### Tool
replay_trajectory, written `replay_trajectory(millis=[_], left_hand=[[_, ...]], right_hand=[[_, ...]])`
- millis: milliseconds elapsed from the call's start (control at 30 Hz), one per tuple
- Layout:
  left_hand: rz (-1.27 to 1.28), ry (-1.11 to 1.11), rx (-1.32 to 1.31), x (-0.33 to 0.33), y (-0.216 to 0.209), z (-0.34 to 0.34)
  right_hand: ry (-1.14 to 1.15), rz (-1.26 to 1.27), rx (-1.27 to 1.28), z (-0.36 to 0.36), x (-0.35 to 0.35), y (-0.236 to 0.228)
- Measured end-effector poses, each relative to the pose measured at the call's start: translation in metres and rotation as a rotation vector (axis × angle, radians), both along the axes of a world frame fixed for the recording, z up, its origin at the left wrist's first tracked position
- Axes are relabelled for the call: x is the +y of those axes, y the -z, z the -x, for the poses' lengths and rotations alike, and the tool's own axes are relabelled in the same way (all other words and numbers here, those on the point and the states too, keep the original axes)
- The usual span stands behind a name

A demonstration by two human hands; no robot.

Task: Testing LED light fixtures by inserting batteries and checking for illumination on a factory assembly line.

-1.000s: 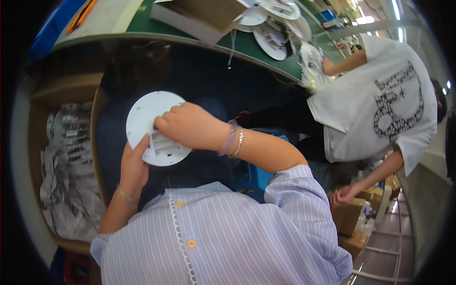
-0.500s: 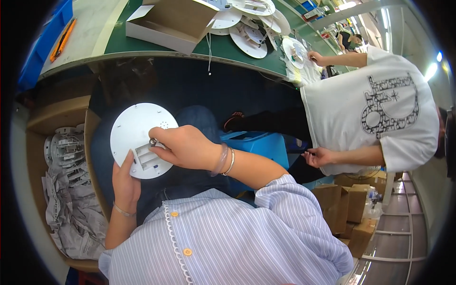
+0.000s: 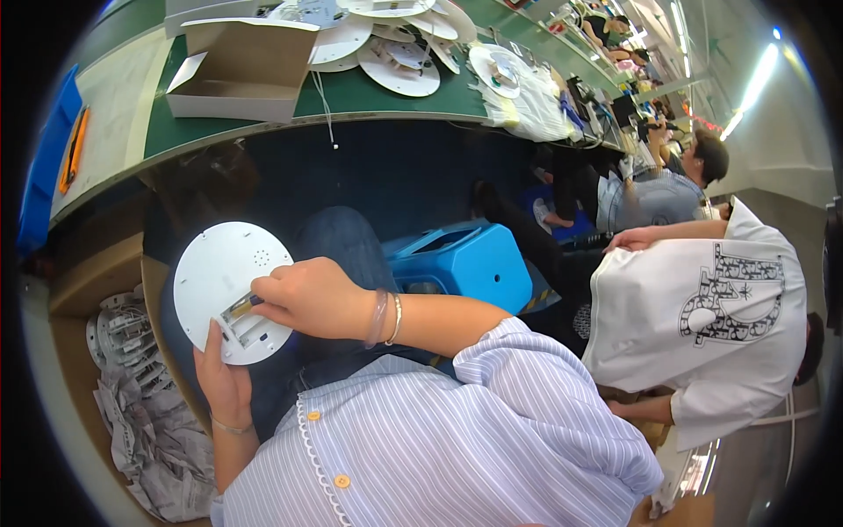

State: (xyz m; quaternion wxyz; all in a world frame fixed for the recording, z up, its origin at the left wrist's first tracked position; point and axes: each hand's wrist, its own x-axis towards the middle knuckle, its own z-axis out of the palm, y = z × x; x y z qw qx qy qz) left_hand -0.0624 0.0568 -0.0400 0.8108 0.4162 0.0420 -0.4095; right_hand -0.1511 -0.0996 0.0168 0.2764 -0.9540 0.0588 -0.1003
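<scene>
A round white plate-like housing [image 3: 211, 277] is tilted in front of me, its open battery compartment [image 3: 252, 335] facing up. My left hand [image 3: 224, 384] grips the lower edge, with the thumb on the face beside the compartment. My right hand [image 3: 318, 297] is closed, its fingertips at the compartment's upper slot. A battery [image 3: 235, 309], showing yellowish, lies in that slot right at those fingertips and is partly hidden by them. The slots below it look bare.
A cardboard box [image 3: 154, 255] at left holds white round parts and crumpled paper. Across the green bench [image 3: 378, 104] lie an open white box [image 3: 233, 97] and piled white discs [image 3: 399, 75]. A blue plastic stool [image 3: 465, 268] stands right of my knee; a co-worker [image 3: 694, 307] stands beyond it.
The battery, between my right fingers before, is now down in the upper slot. My view has shifted; housing and hands appear lower and further left. The co-worker has moved away from the bench.
</scene>
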Motion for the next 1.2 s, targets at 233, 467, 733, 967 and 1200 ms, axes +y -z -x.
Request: replay_trajectory(millis=[233, 467, 733, 967, 1200], left_hand=[[0.008, -0.021, -0.009, 0.0, -0.007, 0.001], [0.051, 0.037, 0.02, 0.004, 0.002, 0.002], [0.064, 0.075, 0.06, 0.004, 0.004, 0.008], [0.151, 0.096, 0.126, 0.004, 0.008, 0.012], [0.115, 0.089, 0.029, -0.004, 0.005, 0.004]], right_hand=[[0.112, -0.1, -0.029, -0.003, 0.005, -0.004], [-0.029, -0.07, 0.053, -0.007, -0.006, -0.009], [-0.05, -0.157, 0.344, -0.011, -0.009, -0.011], [0.004, -0.199, 0.375, -0.008, -0.005, -0.01], [0.021, -0.169, 0.307, -0.01, -0.004, 0.001]])
